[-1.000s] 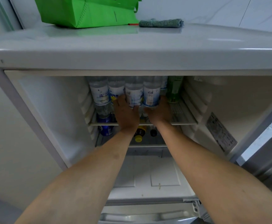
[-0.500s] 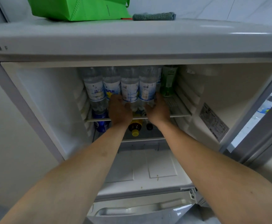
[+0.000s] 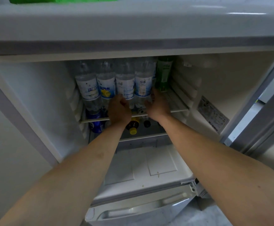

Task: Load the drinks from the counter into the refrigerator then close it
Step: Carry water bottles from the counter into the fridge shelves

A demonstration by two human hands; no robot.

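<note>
The white refrigerator (image 3: 35,98) stood with its upper compartment open, and every place below is given from its wire upper shelf (image 3: 177,105). The grey door (image 3: 263,121) hung open well to the right of that shelf. Over the shelf, on the refrigerator's flat top, a bright green bag (image 3: 63,0) showed at the picture's upper edge. On the shelf four clear plastic water bottles with white and blue labels (image 3: 106,86) stood upright in a row, touching side by side, from the shelf's left end to past its middle. A green plastic bottle (image 3: 163,75) stood upright just right of the row, toward the back. The left hand (image 3: 119,110) reached in over the shelf's front edge, its fingers curled against the foot of the third bottle (image 3: 125,85); whether they truly gripped it I cannot tell. The right hand (image 3: 157,106) lay at the base of the fourth bottle (image 3: 143,84), fingers fairly straight, touching its right side rather than closing round it. Under the shelf a blue drink can (image 3: 97,126) stood at the left. A dark bottle with a yellow cap (image 3: 133,126) lay beneath the shelf's middle, cap toward the front, and a bottle with a black cap (image 3: 146,123) lay just right of it.
</note>
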